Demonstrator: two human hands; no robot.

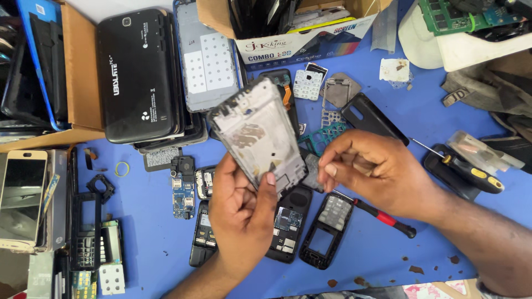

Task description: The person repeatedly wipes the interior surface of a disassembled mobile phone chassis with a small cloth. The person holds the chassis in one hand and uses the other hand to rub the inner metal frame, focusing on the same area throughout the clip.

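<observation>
My left hand [241, 213] holds a silver-white phone frame [257, 138] upright and tilted, thumb pressed on its lower edge. My right hand [377, 171] hovers just right of the frame's lower corner, fingers curled with thumb and forefinger pinched together; whether something small sits between them is hidden. Below the hands lie open keypad-phone bodies with circuit boards [285, 224] and an empty black phone housing [327, 230] on the blue table [149, 243].
A stack of black tablet backs [138, 72] and a cardboard box of parts [299, 27] stand at the back. A red-handled screwdriver [385, 217] and a yellow-black screwdriver [471, 169] lie to the right. A gold phone [21, 194] sits at the left edge.
</observation>
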